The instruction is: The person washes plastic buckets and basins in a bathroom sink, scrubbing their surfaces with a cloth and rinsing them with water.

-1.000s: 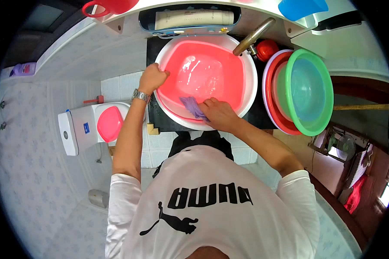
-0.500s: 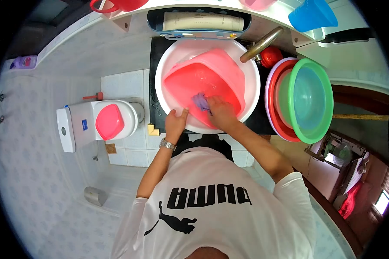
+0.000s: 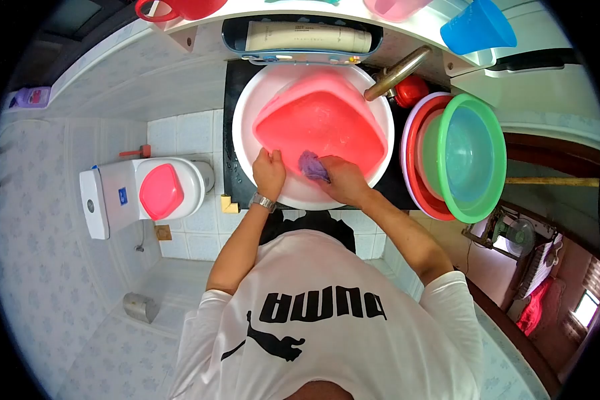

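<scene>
Round from ten o'clock to seven on the pink basin's rim, the left hand clamps its fingers; the right hand's pinch a purple cloth at six. Black desk; toilet at eight.

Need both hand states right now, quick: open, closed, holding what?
Left hand: closed on the near rim of the pink basin.
Right hand: closed, holding the purple cloth.
</scene>
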A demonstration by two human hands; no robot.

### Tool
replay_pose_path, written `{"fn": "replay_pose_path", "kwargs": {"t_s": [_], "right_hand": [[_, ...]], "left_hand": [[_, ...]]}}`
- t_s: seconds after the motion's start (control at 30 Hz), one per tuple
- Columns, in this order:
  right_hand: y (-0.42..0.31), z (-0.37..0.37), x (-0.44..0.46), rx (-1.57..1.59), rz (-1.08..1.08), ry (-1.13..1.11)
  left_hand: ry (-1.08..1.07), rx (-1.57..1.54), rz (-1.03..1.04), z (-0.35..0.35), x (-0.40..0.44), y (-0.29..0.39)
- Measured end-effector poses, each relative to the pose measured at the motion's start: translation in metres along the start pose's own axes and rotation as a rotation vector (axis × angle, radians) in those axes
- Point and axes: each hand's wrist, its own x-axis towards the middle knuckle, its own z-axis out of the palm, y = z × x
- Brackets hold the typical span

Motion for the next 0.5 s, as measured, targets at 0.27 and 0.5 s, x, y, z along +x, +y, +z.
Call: {"fn": "replay_pose_path", "kwargs": {"t_s": [0.27,0.5], "right_hand": [[-0.023,0.014,0.004,0.139,-0.045,-0.02],[-0.02,0.022,0.002,0.064,-0.13,0.028]], "left_hand": [[0.092,-0.042,0.007,-0.015,0.014,0.041],[-0.109,-0.259,-0.258,0.028,0.014,-0.021]]}}
